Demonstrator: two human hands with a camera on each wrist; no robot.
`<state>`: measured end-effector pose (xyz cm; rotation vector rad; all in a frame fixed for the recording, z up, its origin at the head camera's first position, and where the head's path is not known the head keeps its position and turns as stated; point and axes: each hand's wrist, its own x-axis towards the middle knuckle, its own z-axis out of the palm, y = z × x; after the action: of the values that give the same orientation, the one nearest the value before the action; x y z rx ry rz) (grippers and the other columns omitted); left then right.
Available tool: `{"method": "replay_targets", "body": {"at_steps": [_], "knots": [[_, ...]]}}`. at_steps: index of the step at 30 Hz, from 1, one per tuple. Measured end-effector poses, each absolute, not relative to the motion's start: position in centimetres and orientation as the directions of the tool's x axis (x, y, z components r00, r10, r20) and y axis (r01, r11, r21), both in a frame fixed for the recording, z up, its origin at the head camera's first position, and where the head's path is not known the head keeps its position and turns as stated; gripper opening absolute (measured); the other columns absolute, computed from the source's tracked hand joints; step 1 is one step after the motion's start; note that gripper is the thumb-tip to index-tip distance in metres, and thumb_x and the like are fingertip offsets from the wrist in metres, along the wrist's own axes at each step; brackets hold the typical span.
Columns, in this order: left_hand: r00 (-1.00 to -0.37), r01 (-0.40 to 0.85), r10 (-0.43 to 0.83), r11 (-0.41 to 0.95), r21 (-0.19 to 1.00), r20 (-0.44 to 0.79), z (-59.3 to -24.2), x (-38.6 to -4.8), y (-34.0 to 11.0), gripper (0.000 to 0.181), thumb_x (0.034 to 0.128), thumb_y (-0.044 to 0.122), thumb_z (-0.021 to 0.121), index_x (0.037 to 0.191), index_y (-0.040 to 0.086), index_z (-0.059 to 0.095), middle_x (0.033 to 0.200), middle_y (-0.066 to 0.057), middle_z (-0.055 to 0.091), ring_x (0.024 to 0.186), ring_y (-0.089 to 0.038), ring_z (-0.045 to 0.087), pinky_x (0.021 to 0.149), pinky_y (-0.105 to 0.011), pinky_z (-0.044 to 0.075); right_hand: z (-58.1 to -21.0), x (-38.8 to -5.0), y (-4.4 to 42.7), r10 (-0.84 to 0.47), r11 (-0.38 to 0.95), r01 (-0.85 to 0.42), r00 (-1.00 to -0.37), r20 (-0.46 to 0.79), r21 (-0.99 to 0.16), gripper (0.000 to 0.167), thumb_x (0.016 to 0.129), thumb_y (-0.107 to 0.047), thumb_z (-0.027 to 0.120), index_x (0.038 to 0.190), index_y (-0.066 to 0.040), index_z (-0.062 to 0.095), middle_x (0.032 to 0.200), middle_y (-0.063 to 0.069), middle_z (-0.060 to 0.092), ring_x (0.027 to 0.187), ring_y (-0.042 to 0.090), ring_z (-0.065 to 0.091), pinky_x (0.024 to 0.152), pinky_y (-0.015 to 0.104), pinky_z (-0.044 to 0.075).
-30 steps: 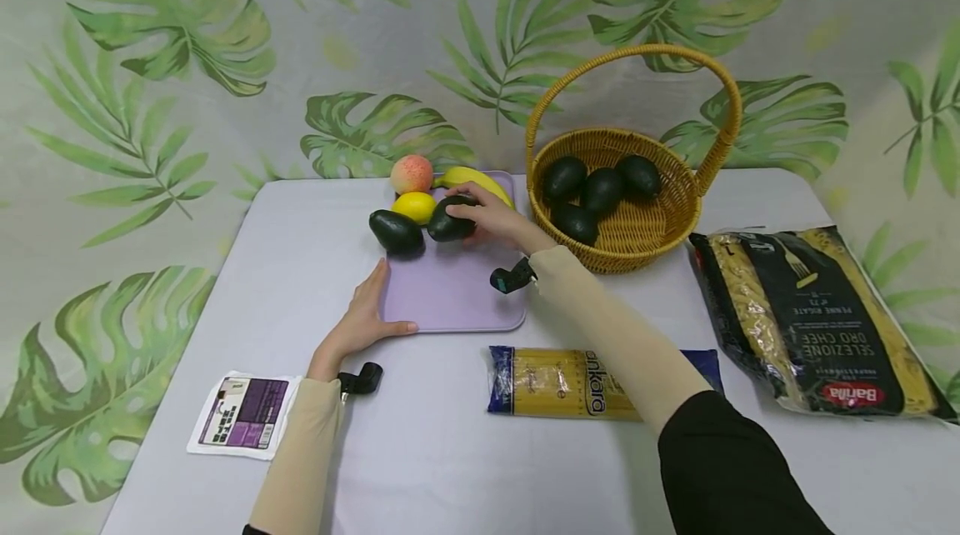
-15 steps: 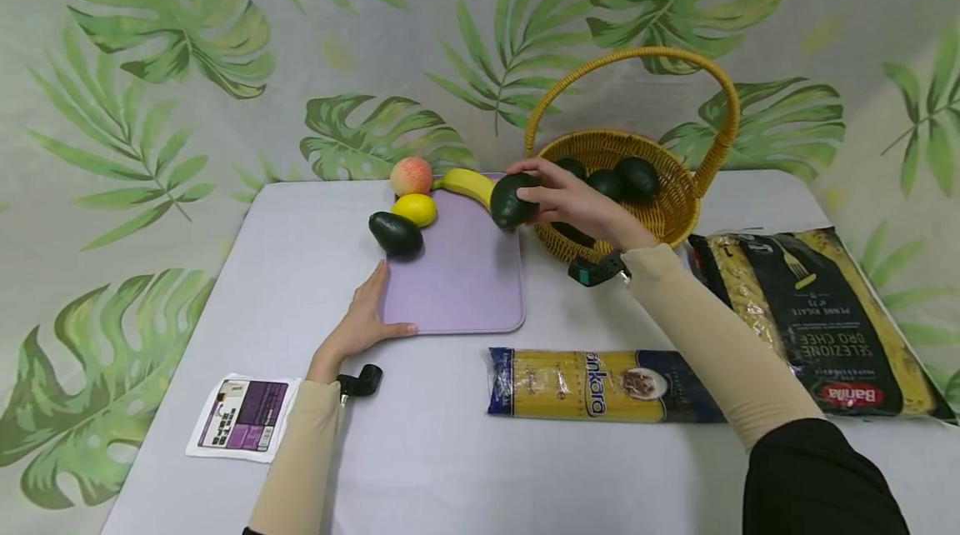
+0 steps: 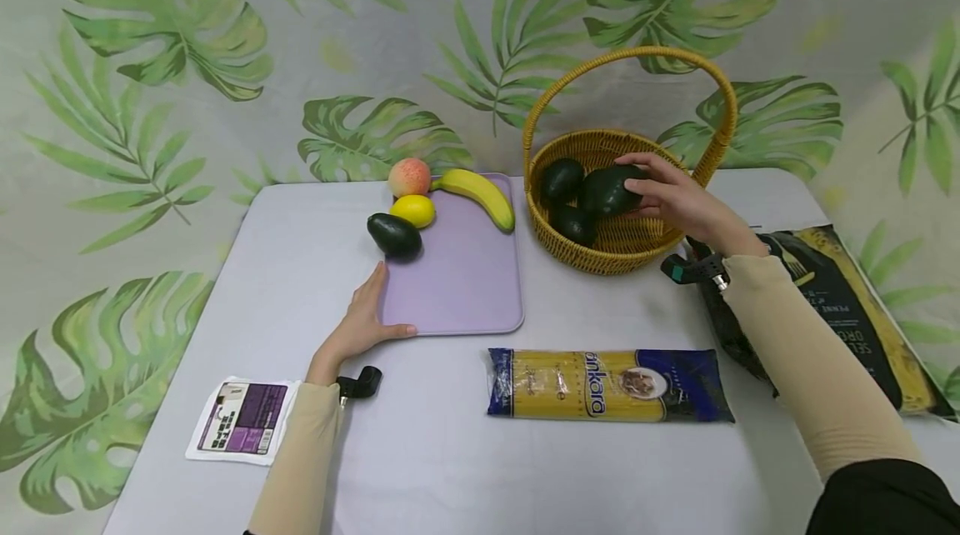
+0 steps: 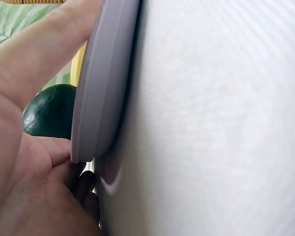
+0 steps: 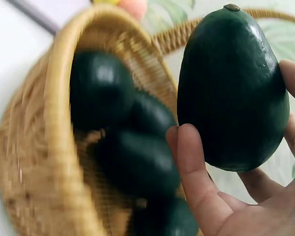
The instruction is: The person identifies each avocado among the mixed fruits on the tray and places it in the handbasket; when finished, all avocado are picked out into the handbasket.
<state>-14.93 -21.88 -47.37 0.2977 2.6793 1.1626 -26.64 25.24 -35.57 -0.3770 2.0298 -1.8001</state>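
Observation:
My right hand point(image 3: 678, 200) holds a dark green avocado point(image 5: 231, 88) over the wicker basket point(image 3: 607, 258), fingers and thumb around its sides. Under and beside it, several more avocados lie in the basket, partly hidden by the held one and the hand. My left hand point(image 3: 358, 322) rests at the near left corner of a lilac tray point(image 3: 453, 293), thumb along the front edge and fingers up the left side. On the tray's left edge sit another avocado point(image 3: 394, 237), a lemon point(image 3: 413, 211) and a peach point(image 3: 409, 177). A banana point(image 3: 478, 195) curves across the back right.
The basket's tall arched handle point(image 3: 633, 52) rises over it. In front lies a pack of spaghetti point(image 3: 585, 385). A large black bag of penne point(image 3: 862, 318) is at the right, partly behind my right forearm. A white packet with a purple label point(image 3: 243, 418) lies front left.
My right hand has lifted the avocado off the tray and carried it rightward over the basket. My left hand has stayed at the tray corner.

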Motion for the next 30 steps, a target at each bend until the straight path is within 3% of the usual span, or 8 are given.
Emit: {"method": "replay_targets", "body": {"at_steps": [5,12,19,26,30], "knots": [[-0.958,0.097,0.264,0.673,0.733,-0.115,-47.3,-15.0,-21.8,0.118,0.0751,0.031,0.082,0.151,-0.003,-0.001,0.158,-0.021,-0.003,0.142,-0.039,-0.001,0.112,-0.055,0.007,-35.7,-26.3,27.5,-0.425,0.17,0.062,-0.896,-0.13,-0.983,0.043,0.102,-0.017,0.046,0.143,-0.014,0.034,0.138,0.008,0.028,0.098,0.014,0.061,0.081,0.028,0.051],[-0.957,0.096,0.266,0.665,0.741,-0.115,-47.3,-14.9,-21.8,0.117,0.0754,0.03,0.082,0.151,-0.004,-0.001,0.157,-0.021,-0.003,0.142,-0.039,-0.001,0.112,-0.055,0.006,-36.2,-26.3,28.5,-0.426,0.272,0.053,-0.889,-0.169,-0.961,0.047,0.102,-0.02,0.047,0.146,-0.013,0.03,0.155,0.01,0.008,0.083,0.018,0.051,0.086,0.031,0.048],[-0.958,0.098,0.263,0.667,0.738,-0.111,-47.3,-14.9,-21.9,0.117,0.0754,0.031,0.082,0.151,-0.003,-0.001,0.158,-0.021,-0.002,0.142,-0.038,-0.001,0.112,-0.054,0.006,-36.9,-26.4,28.4,-0.421,0.394,0.055,-0.877,-0.233,-0.917,0.05,0.1,-0.028,0.052,0.145,-0.015,0.034,0.154,0.006,0.012,0.104,0.015,0.05,0.087,0.034,0.046],[-0.959,0.099,0.263,0.669,0.737,-0.109,-47.2,-15.0,-21.9,0.117,0.0753,0.03,0.082,0.151,-0.003,-0.001,0.158,-0.021,-0.003,0.142,-0.039,-0.001,0.112,-0.054,0.006,-37.3,-26.8,27.7,-0.441,0.479,0.02,-0.859,-0.26,-0.877,0.053,0.097,-0.032,0.056,0.143,-0.013,0.038,0.156,0.014,0.005,0.132,0.032,0.031,0.096,0.05,0.039],[-0.958,0.096,0.262,0.669,0.737,-0.113,-47.1,-15.0,-21.9,0.117,0.0754,0.03,0.082,0.151,-0.004,-0.001,0.157,-0.021,-0.003,0.142,-0.039,-0.001,0.112,-0.055,0.006,-37.4,-26.9,27.1,-0.463,0.503,-0.01,-0.848,-0.259,-0.864,0.052,0.098,-0.028,0.057,0.143,-0.009,0.039,0.155,0.021,0.006,0.134,0.038,0.027,0.094,0.054,0.04]]}}
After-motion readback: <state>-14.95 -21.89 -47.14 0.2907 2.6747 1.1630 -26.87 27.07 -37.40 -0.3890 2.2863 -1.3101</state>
